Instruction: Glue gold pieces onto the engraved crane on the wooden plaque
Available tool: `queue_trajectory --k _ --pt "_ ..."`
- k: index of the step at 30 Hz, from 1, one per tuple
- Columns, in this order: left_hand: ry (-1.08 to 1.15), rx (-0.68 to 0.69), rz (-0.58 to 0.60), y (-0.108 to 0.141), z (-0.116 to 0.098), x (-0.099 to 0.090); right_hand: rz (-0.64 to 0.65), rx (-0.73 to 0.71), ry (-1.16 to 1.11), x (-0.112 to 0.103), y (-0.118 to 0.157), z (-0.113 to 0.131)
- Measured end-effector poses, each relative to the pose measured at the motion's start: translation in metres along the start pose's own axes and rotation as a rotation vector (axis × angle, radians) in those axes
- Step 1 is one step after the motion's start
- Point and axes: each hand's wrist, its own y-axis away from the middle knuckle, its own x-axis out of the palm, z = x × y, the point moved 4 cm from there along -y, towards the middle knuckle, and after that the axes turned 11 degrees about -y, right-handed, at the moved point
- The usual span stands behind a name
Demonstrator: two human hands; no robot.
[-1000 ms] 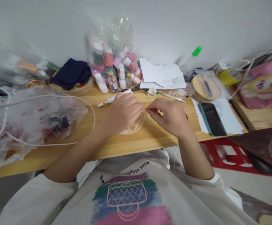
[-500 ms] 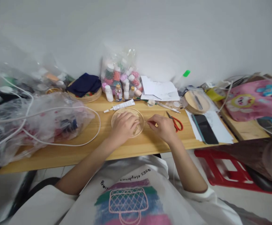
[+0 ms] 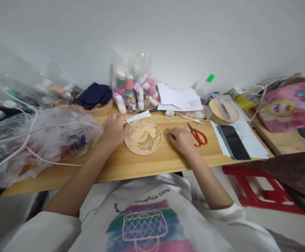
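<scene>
My left hand [image 3: 113,130] is at the left edge of a round wooden disc [image 3: 143,138], with its thumb and fingers around the nozzle end of a white squeeze tube [image 3: 139,117]. A crane-like bird and gold-coloured lines decorate the disc, which lies flat on the table. To the right of the disc, my right hand [image 3: 181,140] rests on the wood with its fingers curled in; what they hold, if anything, is too small to make out. Just beyond it lie red-handled scissors [image 3: 200,137], blades pointing away.
Small bottles [image 3: 132,104] stand behind the disc, before a clear bag of coloured jars [image 3: 135,82]. White papers [image 3: 180,98] lie at the back. A phone [image 3: 234,142] is on the right, near wooden discs [image 3: 223,111]. Plastic bags [image 3: 44,136] and white cables crowd the left.
My left hand has moved off the disc, leftward to the tube's nozzle, uncovering the bird design. My right hand has shifted slightly right and lowered onto the table.
</scene>
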Motion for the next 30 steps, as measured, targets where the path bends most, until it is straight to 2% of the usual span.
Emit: queue_trajectory --k 7,14,18,24,27,30 --pt "0.022 0.007 0.057 -0.009 0.001 0.01 -0.023 -0.034 -0.041 0.003 0.003 -0.004" --pt "0.087 0.055 0.041 -0.012 0.006 0.018 -0.109 -0.068 -0.155 0.008 0.005 -0.011" --pt "0.113 0.059 0.041 -0.014 0.01 0.022 -0.207 -0.086 -0.291 0.008 0.008 -0.018" --pt "0.145 0.061 0.043 -0.018 0.01 0.028 -0.469 -0.015 -0.525 0.0 0.015 -0.033" --pt "0.191 0.07 -0.008 -0.018 0.009 0.027 -0.549 -0.003 -0.627 -0.005 0.016 -0.036" --pt "0.258 0.099 -0.093 -0.015 0.006 0.017 -0.573 -0.023 -0.725 -0.009 0.017 -0.031"
